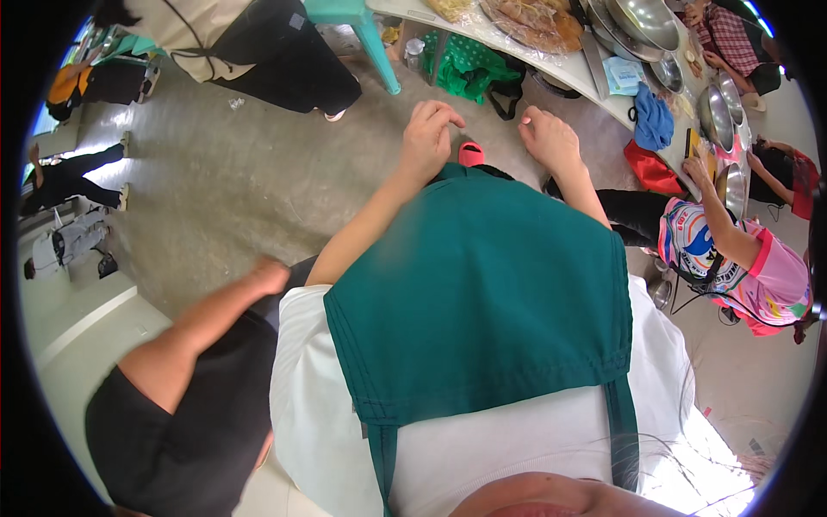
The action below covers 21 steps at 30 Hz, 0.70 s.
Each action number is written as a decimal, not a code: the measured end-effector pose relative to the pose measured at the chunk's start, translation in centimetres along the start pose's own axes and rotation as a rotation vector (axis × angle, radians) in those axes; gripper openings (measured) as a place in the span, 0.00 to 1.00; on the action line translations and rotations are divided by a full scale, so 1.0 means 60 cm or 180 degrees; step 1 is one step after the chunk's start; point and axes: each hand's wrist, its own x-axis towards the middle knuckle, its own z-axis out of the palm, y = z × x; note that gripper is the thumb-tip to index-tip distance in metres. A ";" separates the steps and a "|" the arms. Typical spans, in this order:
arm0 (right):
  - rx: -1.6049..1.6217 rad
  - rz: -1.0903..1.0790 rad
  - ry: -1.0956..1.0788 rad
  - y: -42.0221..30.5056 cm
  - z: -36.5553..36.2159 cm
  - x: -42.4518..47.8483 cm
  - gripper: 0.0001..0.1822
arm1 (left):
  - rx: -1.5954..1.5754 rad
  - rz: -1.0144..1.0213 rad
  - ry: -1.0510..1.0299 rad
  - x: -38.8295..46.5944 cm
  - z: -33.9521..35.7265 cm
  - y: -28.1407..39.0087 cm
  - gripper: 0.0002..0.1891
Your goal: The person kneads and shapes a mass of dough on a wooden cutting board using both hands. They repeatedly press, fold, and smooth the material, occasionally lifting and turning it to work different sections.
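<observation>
My left hand (428, 139) is raised in front of the green apron (491, 284), its fingers bent loosely with nothing visible in them. To its right, my right hand (549, 139) is held up with curled fingers and also shows nothing in it. The two hands are apart. Between them, lower down, a red open-toed shoe (471, 154) shows on the concrete floor. Beyond the hands, a green polka-dot plastic bag (462, 68) lies beneath the table edge. A blue cloth (652, 119) hangs at the table's edge, right of my right hand.
The long white table (562, 76) curves along the upper right, bearing steel bowls (643, 22), a large knife (593, 61) and a wipes pack (623, 75). A teal stool (368, 48) stands at the top. People stand close at left, top left and right.
</observation>
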 end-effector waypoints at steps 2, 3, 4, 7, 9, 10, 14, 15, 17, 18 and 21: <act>-0.0006 0.0004 0.0004 0.022 -0.005 0.020 0.12 | -0.0004 -0.0061 -0.0002 0.021 0.017 -0.007 0.14; 0.0002 0.0006 0.0011 0.031 -0.015 0.034 0.12 | 0.0018 -0.0074 0.0019 0.033 0.025 -0.010 0.15; 0.0008 0.0005 0.0019 0.042 -0.022 0.049 0.12 | 0.0040 -0.0087 0.0043 0.046 0.033 -0.012 0.15; -0.0054 -0.0023 0.0012 0.081 -0.037 0.099 0.12 | 0.0083 -0.0155 0.0232 0.081 0.057 -0.025 0.14; -0.0094 -0.0025 -0.0021 0.103 -0.050 0.131 0.12 | 0.0118 -0.0242 0.0412 0.102 0.070 -0.036 0.14; -0.0130 -0.0061 -0.0016 0.115 -0.053 0.151 0.12 | 0.0143 -0.0302 0.0511 0.112 0.075 -0.043 0.13; 0.0009 -0.0190 -0.0344 0.129 -0.061 0.220 0.13 | 0.0259 -0.0554 0.0890 0.133 0.089 -0.077 0.12; 0.0020 -0.0205 -0.0466 0.133 -0.060 0.238 0.13 | 0.0190 -0.0674 0.0945 0.140 0.096 -0.080 0.12; 0.0278 -0.0426 -0.0684 0.128 -0.045 0.268 0.13 | 0.0100 -0.0942 0.1135 0.145 0.106 -0.086 0.11; 0.0390 -0.0540 -0.0810 0.125 -0.034 0.279 0.14 | 0.0037 -0.1074 0.1165 0.143 0.111 -0.087 0.11; 0.0474 -0.1066 -0.0874 0.111 0.013 0.300 0.14 | -0.0089 -0.1393 0.1338 0.125 0.125 -0.093 0.12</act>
